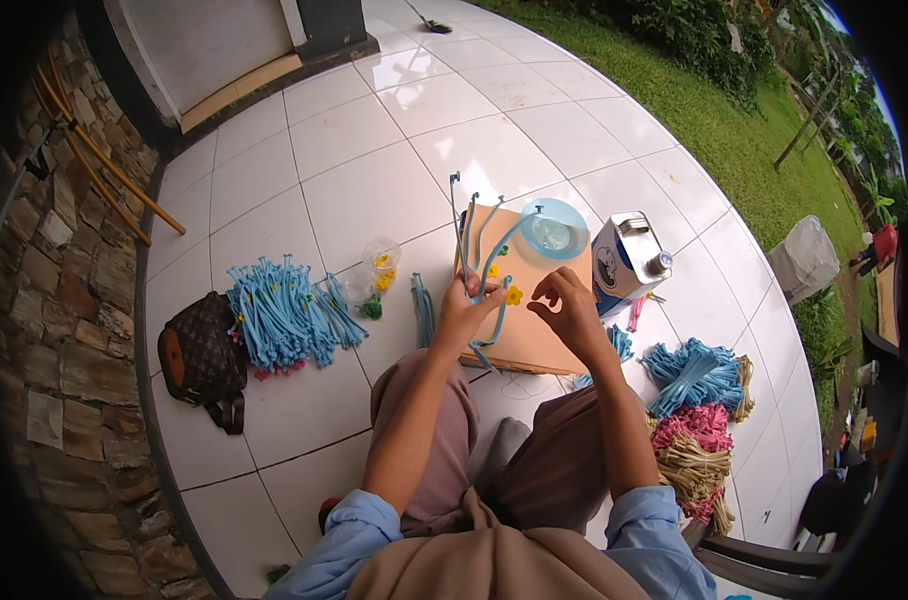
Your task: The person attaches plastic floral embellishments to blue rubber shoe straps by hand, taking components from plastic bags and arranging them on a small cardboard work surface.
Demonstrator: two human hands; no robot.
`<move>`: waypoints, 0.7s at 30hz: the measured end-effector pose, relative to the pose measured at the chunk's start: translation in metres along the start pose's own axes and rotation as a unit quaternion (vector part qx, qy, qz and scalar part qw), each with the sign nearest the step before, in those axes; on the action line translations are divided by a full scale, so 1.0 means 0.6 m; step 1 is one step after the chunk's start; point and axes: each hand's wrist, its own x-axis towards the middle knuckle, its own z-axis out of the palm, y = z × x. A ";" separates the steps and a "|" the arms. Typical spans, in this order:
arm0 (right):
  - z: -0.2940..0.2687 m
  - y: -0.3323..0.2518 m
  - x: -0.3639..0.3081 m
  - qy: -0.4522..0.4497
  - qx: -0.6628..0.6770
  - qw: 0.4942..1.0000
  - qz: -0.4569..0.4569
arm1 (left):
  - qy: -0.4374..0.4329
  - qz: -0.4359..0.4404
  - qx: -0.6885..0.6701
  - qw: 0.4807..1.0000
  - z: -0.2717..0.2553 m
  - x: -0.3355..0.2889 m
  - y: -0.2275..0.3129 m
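Soft, flat blue strips [490,258] rise and curl from my left hand [464,308], above the near-left part of a tan box [546,335]. My left thumb and fingers are closed on them, pinching. My right hand [576,318] hovers just beside, over the box's right side, fingers curled and thumb bent toward the forefinger; I cannot tell whether anything small sits between them. Between my hands shows a yellow flower [514,296] with rounded petals.

At the box's far right corner sits a round, translucent blue bowl [581,240]. A boxy can [626,265] stands upright close beyond my right hand, crowding that side. Left of the box lie a crinkled clear bag [375,262] with yellow and green pieces, a thick heap of blue strands [279,318], and a patterned brown backpack [204,350] touching it. To my right, blue bundles [696,372], pink bundles [698,427] and beige bundles [690,468] pile together on glossy white tiles [514,90]. Rough stone wall [84,370] edges the left.
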 end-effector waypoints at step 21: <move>-0.001 -0.023 0.004 0.038 0.020 0.998 -0.049 | -0.039 -0.077 -0.121 0.989 0.002 -0.005 0.022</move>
